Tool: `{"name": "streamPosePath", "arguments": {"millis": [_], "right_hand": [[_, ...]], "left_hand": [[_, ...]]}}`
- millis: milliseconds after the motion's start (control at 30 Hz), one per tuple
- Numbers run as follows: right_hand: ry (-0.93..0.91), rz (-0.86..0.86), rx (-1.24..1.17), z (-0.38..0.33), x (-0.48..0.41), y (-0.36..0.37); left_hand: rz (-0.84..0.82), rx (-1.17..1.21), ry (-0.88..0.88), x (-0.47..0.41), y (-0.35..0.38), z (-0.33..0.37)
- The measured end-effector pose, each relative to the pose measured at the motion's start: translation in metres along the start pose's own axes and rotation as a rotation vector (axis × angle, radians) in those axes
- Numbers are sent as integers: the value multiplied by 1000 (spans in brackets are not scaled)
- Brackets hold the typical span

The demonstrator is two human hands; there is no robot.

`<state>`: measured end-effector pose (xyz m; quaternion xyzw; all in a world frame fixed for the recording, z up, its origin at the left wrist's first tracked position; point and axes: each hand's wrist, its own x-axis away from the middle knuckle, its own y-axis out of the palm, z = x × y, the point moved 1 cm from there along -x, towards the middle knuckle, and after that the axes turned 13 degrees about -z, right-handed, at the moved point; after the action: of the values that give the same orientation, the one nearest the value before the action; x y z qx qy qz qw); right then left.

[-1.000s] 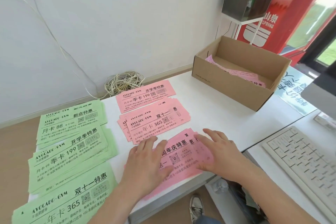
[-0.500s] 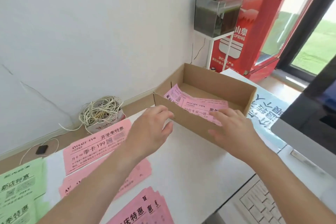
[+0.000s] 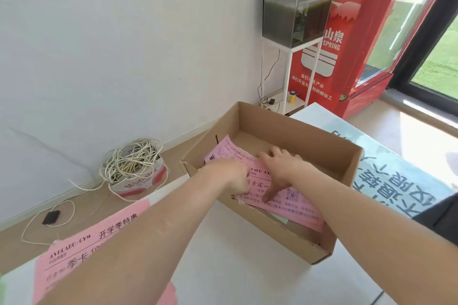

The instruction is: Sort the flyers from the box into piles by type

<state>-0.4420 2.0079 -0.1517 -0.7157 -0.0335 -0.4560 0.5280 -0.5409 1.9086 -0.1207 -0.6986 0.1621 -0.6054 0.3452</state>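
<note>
1. While both hands are down in the cardboard box (image 3: 272,231), the remaining pink flyers (image 3: 298,209) lie there as a loose sheaf, slanted up against the near wall.
2. The left hand (image 3: 233,176) has its fingers curled at the sheaf's left part, but I cannot tell if they pinch paper. The right hand (image 3: 281,168) lies spread apart on top, with its thumb straight and pressing the print.
3. Likely slip: thin sheets cling, so several may rise as one and mixed types could land on a single pile (a pale green corner (image 3: 280,219) already peeks from under the pink).
4. Dragging paper over the cardboard edge could crease it. It could also tug the box, which looks light, along the white table (image 3: 235,270).
5. The left forearm (image 3: 148,242) reaches across the sorted pink pile (image 3: 81,252) on the table. A careless pull back could fan that pile out.
6. A blue-green printed sheet (image 3: 396,171) lies on the table beyond the box.
7. On the wooden floor by the white wall sit a tangled cable coil (image 3: 131,163) and a small black adapter (image 3: 50,216).
8. Further right, a murky green fish tank (image 3: 295,12) sits on a white stand (image 3: 290,77) beside a red drinks cooler (image 3: 352,52). A glass door (image 3: 441,62) beyond them shows lawn.
</note>
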Motion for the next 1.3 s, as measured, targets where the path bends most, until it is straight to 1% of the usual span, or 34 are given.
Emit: {"name": "streamPosePath", "arguments": {"millis": [67,167,267,367,433,533,600,667,700,733,767,833,900,967,1067,1133,1167,1200,1233,1300], "right_hand": [[17,6,22,-1,-9,-2],[54,-19,28,-3,-18,-5],[86,-43,9,-4,-22,-10],[118,-23,37,-7,-24,-16],[128,-13,55,-9,-24,-17],[135,-41,-41,-7,-21,-14],[98,-36,-122,-8,-18,-11],[69,43,-147,-10,-13,-6],[55,115,-130,-10,-10,-4],[39,198,-101,-9,-5,-2],[18,288,-66,-8,2,-1],[-27,453,14,-5,17,-2],[-39,569,17,-3,36,-6],[-38,665,-74,-2,57,-11],[-76,836,-209,-7,99,-18],[-142,906,-277,-19,131,-20],[-179,908,-299,-27,149,-20],[-218,876,-322,-36,168,-18],[-269,810,-348,-47,185,-15],[-357,630,-379,-65,209,-4]], "left_hand": [[-109,-23,-13,-7,-5,4],[-152,52,-31,-14,-9,13],[-120,62,-42,-20,-11,11],[-69,134,-79,-28,-11,4],[-39,140,-116,-36,-9,2],[7,131,-160,-47,-9,4],[60,42,-134,-50,-13,5],[137,-181,-80,-52,-21,7],[139,-282,-55,-52,-25,8],[114,-332,-37,-53,-29,7],[100,-319,-26,-52,-32,6],[147,-228,-12,-43,-38,4],[286,-168,32,-24,-45,2],[460,-161,37,7,-57,0],[705,-256,-47,63,-71,-12],[811,-294,-53,105,-69,-27],[826,-295,-29,124,-63,-37],[805,-281,-13,146,-57,-47],[749,-246,-1,165,-47,-56],[560,-93,62,191,-26,-71]]}}
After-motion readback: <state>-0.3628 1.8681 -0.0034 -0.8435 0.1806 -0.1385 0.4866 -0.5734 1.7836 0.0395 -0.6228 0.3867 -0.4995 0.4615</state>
